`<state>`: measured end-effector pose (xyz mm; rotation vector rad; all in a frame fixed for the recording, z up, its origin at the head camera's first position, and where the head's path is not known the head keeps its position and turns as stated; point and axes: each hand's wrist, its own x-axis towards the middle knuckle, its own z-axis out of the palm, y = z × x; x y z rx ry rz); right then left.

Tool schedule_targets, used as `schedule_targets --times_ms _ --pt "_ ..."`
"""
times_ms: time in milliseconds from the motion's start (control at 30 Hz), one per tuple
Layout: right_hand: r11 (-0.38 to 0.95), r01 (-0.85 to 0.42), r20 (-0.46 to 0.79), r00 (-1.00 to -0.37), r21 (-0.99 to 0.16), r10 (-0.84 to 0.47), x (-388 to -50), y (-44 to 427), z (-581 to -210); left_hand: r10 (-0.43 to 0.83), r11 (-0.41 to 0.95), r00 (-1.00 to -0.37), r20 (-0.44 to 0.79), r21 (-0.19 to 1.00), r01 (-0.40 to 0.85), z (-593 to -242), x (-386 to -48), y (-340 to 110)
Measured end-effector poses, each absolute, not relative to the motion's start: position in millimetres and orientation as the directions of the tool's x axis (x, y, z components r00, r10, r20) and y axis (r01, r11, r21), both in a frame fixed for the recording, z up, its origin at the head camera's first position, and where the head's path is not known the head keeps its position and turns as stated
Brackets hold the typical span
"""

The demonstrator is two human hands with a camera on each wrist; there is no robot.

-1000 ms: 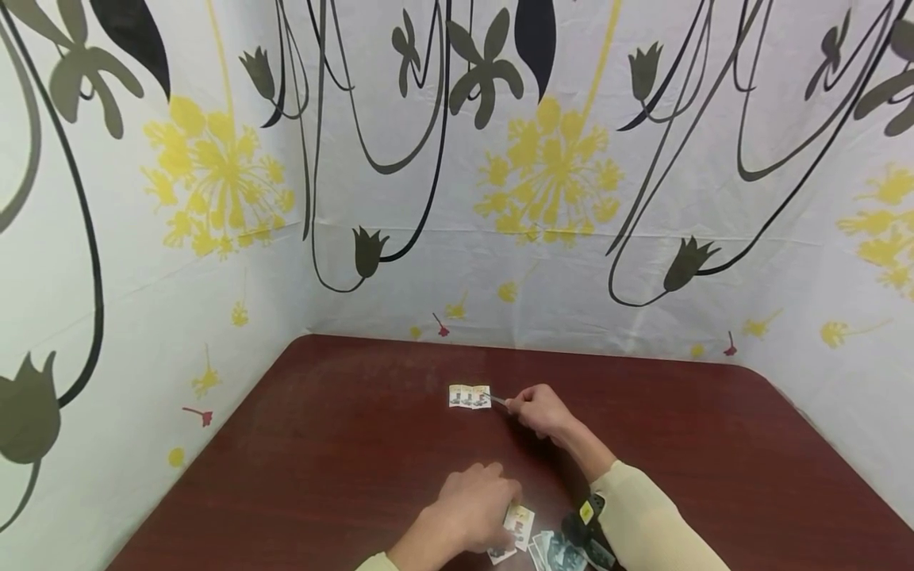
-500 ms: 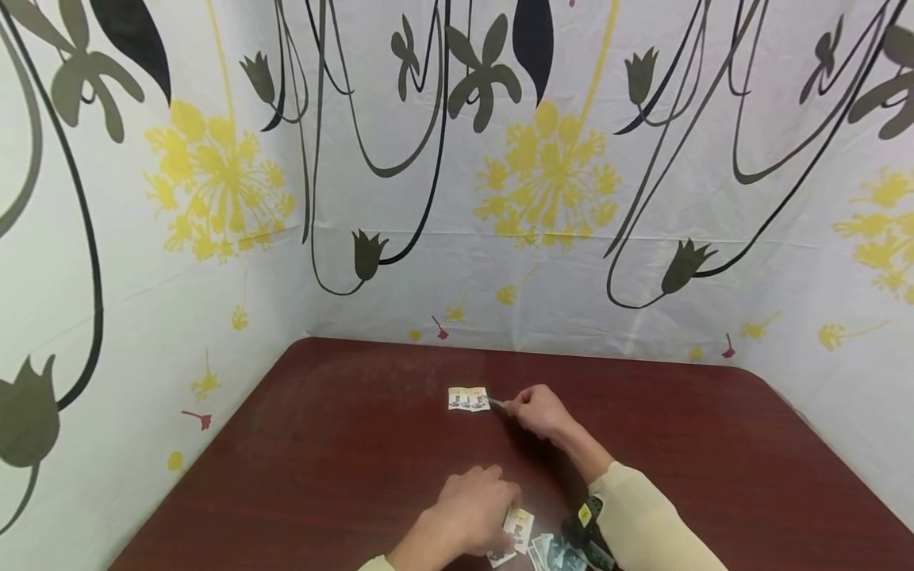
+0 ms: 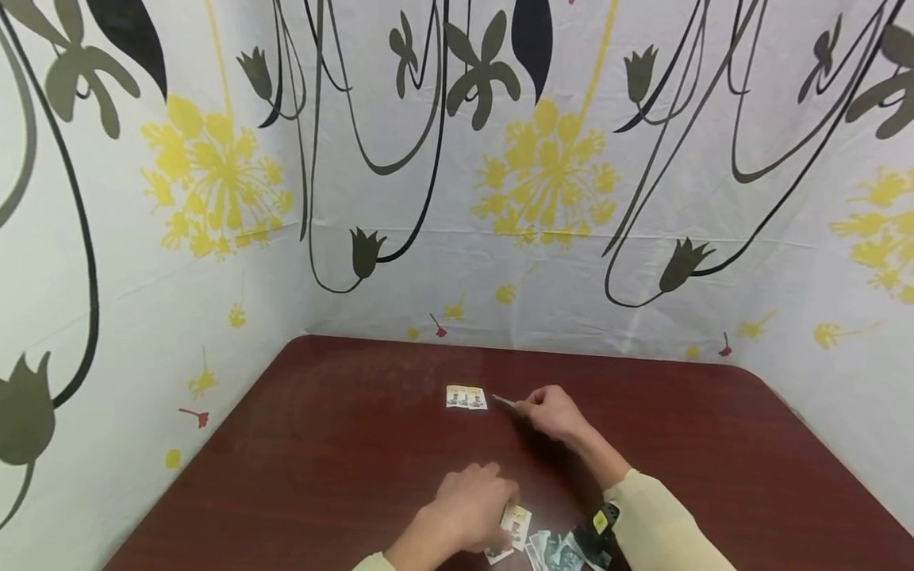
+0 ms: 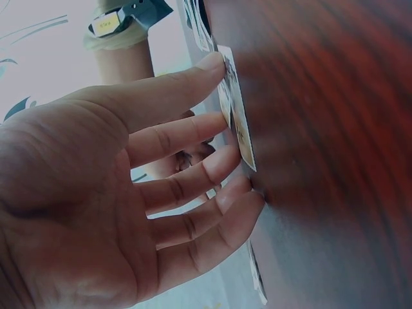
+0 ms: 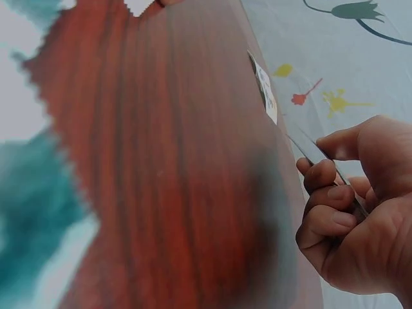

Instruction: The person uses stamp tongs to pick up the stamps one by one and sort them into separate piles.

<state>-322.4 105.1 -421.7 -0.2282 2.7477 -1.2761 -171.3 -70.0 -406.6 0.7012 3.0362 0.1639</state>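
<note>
Tweezers are gripped in my right hand, their tips pointing left at a short row of stamps lying flat near the far side of the table. A small gap separates the tips from the row. In the right wrist view, fingers curl round the tweezers and the thumb presses on them. Closer in, my left hand rests its fingertips on loose stamps, partly covering them. Seen from the left wrist, the thumb and fingertips touch a stamp with the fingers extended and slightly bent.
Beside the left hand, more stamps lie in a loose pile near the table's front, partly hidden by the right wrist's black camera strap. The dark red wooden table meets a patterned white cloth at its back and left.
The tweezers' tips have drawn back from the row's right end, and my right hand has shifted slightly right. My left hand stays on its stamps.
</note>
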Motion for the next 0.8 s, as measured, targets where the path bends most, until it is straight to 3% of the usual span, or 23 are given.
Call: schedule_targets --times_ms 333,800 --pt "0.568 -0.088 -0.038 -0.978 -0.818 -0.206 -307.2 125.1 -423.1 0.431 0.896 -0.902 -0.013 0.127 0.426 -405.6 -170.1 -70.3" --pt "0.573 -0.19 -0.055 -0.922 -0.798 -0.383 -273.6 151.1 -420.1 0.432 0.893 -0.902 -0.021 0.152 0.424 -406.4 -170.2 -69.4"
